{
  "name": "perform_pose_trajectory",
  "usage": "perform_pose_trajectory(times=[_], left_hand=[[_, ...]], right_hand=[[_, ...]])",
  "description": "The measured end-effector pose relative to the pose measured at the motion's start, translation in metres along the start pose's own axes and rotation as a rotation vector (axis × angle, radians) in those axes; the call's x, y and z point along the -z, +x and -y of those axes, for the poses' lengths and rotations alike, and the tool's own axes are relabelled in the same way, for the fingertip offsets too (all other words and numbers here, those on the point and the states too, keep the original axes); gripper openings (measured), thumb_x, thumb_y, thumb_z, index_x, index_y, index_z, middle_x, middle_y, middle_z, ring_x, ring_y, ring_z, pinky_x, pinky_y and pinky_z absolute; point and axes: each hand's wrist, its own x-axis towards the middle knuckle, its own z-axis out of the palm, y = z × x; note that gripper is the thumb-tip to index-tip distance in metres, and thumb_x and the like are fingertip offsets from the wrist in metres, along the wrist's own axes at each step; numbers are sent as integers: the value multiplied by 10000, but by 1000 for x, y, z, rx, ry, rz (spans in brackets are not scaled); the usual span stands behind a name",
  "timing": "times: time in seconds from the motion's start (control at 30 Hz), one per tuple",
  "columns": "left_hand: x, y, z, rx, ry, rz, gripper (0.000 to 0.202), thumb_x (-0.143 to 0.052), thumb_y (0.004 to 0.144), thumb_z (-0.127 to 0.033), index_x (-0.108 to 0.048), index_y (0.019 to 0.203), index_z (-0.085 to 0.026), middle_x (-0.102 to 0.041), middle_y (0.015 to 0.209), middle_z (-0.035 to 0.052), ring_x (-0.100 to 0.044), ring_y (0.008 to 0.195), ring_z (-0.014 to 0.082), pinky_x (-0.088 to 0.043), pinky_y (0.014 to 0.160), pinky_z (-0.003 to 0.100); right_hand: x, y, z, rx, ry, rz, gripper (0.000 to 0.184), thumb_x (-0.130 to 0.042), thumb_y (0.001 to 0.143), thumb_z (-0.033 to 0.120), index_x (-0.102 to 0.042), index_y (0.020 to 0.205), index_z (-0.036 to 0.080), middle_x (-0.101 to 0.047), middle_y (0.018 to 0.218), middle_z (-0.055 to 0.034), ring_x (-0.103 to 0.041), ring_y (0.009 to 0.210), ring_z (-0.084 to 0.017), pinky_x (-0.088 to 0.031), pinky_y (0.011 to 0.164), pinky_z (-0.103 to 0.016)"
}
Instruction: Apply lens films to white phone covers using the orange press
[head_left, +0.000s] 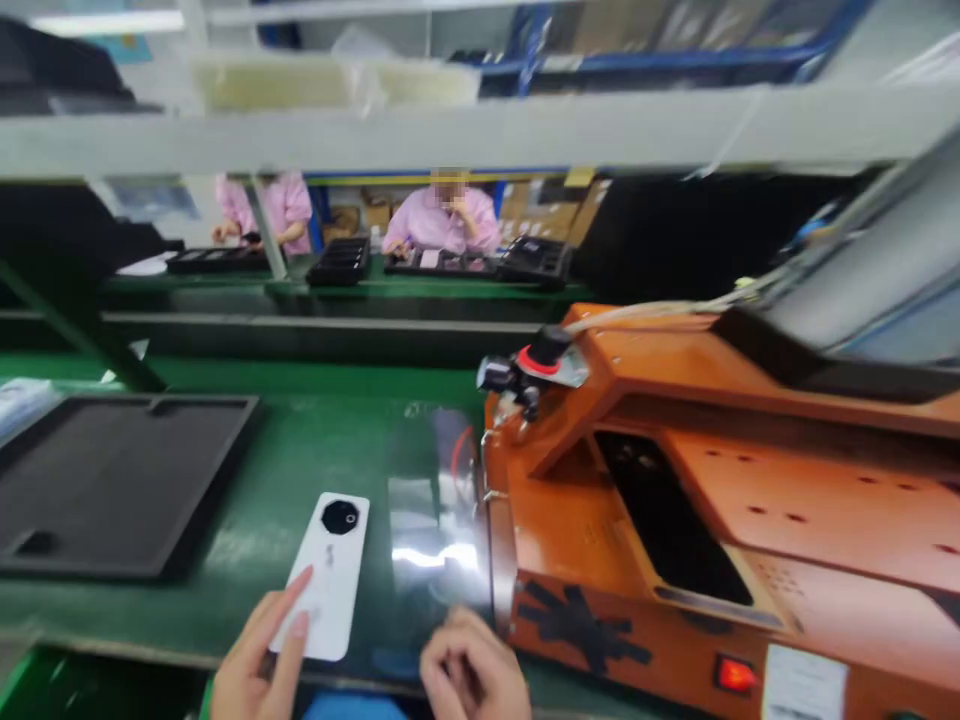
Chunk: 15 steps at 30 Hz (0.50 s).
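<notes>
On the green work surface lies a white smartphone [328, 580], its back facing up, with a dark round camera plate at the far end. My left hand [262, 650] reaches over its near left side; the fingers are apart and two fingertips rest on the white back. To the right of the phone, my right hand [474, 665] is curled closed near the front edge of the bench. Whatever its fingers may pinch is hidden. A clear plastic sheet [435, 500] with bright reflections lies just beyond that hand.
An orange machine [562, 530] with a lit red switch [735, 675] fills the right side. A black tray [112, 480] lies at left, and a green bin [45, 685] stands below the front edge. Across the line sit two people [442, 225] in pink. A grey beam [450, 130] crosses overhead.
</notes>
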Motion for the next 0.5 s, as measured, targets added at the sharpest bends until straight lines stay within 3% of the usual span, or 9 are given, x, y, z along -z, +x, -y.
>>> perform_pose_trajectory(times=[0.03,0.1,0.2,0.37,0.43,0.5], left_hand=[[-6,-25,0,-1,-43,36,462,-659,959,-539,-765,1325,-277,-749,1289,61,-729,1133,266,-624,866,272],[-21,-61,-6,-23,-100,137,538,-660,983,-477,-647,1477,-264,-730,1260,94,-741,962,220,-634,817,283],[-40,-88,-18,-110,-69,277,690,-658,997,-422,-432,1633,-278,-702,1056,74,-652,711,164,-619,673,289],[-43,-89,-18,-328,83,269,714,-568,1045,-386,-271,1686,-287,-634,881,18,-620,685,181,-581,624,296],[-37,-84,-14,-418,169,186,703,-608,1029,-415,-338,1660,-257,-641,882,28,-617,701,193,-551,616,300],[-32,-78,-11,-541,255,78,638,-646,1006,-455,-481,1582,-237,-678,953,66,-649,805,223,-552,725,338]], right_hand=[[-2,6,5,-77,117,63,380,-608,1020,497,-623,741,241,-488,649,4,-488,572,-149,-393,524,-288],[-8,25,12,-375,378,158,438,-660,960,599,-604,765,211,-471,664,17,-421,579,-121,-346,521,-254],[-18,57,11,-662,613,113,495,-834,741,633,-583,781,209,-357,616,78,-237,513,-78,-167,435,-215],[-26,82,-2,-737,606,-1,444,-860,591,529,-631,774,195,-349,581,86,-215,534,-79,-125,431,-199],[-25,84,-4,-722,575,2,432,-849,599,531,-637,768,194,-352,584,85,-223,526,-77,-134,433,-203],[-23,85,-5,-702,534,28,445,-847,619,557,-637,769,194,-380,595,76,-234,517,-76,-136,436,-214]])
